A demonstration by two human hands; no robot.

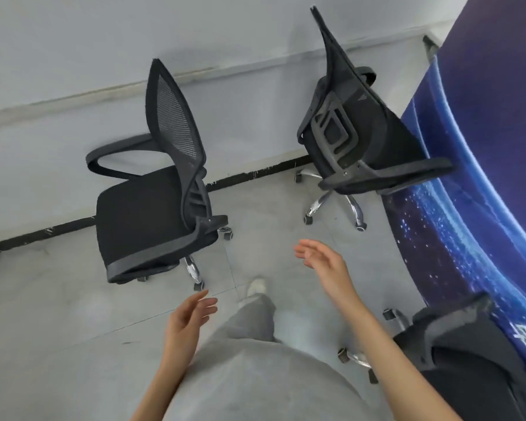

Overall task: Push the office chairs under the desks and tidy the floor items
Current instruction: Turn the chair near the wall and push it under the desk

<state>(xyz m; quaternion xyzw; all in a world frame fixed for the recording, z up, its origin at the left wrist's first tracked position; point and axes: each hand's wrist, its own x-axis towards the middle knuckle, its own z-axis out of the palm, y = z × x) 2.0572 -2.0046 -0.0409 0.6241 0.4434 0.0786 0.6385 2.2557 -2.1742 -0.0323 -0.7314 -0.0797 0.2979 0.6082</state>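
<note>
— Where do the chairs stand from the hands?

— Both ahead, on the floor [58, 314] by the wall [73, 56]. The left chair [152, 208] sits ahead and left, its seat facing left, its mesh back edge-on toward the person. The right chair [356, 132] is further off, ahead and right, close against the blue panel [483, 177]. A third chair [468, 360] is just beside the right forearm, half out of view. No bench shows.

— Which hand is nearer which?

— The left hand [189, 320] lies below the left chair's back, near but apart. The right hand [322, 262] reaches between the two chairs, touching neither.

— Holding anything?

— Nothing; fingers on both are loosely spread, palms turned inward.

— So the next grip?

— Likely the left chair's back, running front-to-rear from here.
</note>
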